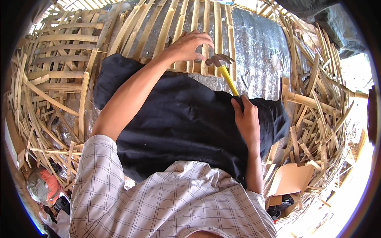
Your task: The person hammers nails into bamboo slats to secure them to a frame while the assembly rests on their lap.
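My right hand (248,119) is closed round the dark lower handle of a claw hammer (227,76). The hammer has a yellow upper shaft, and its metal head points away from me, above the near ends of the slats. My left hand (190,45) reaches over a row of split bamboo slats (162,39), its fingers curved and the thumb apart from them. I see nothing between them. Its thumb tip is close to the hammer head. The slats run away from me side by side, with gaps, and a crosspiece (178,65) shows near their close ends.
Under the slats lies a worn grey sheet (260,47). A latticed bamboo panel (65,59) stands at the left. Loose bamboo strips (317,91) are heaped at the right, near an open cardboard box (289,180). Black cloth (178,119) covers my legs.
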{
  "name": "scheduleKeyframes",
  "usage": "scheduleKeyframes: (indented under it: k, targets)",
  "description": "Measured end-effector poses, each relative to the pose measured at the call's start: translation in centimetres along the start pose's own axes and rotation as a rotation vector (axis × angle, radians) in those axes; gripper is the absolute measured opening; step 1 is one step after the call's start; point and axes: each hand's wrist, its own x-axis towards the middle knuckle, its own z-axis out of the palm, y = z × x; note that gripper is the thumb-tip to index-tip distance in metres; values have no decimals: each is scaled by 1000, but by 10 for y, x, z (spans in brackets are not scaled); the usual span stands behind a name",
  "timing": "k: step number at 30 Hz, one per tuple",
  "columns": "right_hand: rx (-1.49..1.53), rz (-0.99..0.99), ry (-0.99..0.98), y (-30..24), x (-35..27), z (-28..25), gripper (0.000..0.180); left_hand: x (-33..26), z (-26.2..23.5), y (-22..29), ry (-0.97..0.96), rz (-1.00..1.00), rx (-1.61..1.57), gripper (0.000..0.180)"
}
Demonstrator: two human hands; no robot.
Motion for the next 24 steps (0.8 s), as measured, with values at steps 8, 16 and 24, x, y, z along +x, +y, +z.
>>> scheduleKeyframes:
  k: [8,16,24]
  targets:
    - [18,-26,23,-5,-6,5,34,0,14,-16,-180,-199,171,69]
    - [17,-49,22,-10,-4,-2,34,-2,7,-17,-203,-253,120,87]
    - [-74,-85,-97,-6,-2,-3,29,1,6,-11,-236,-274,141,85]
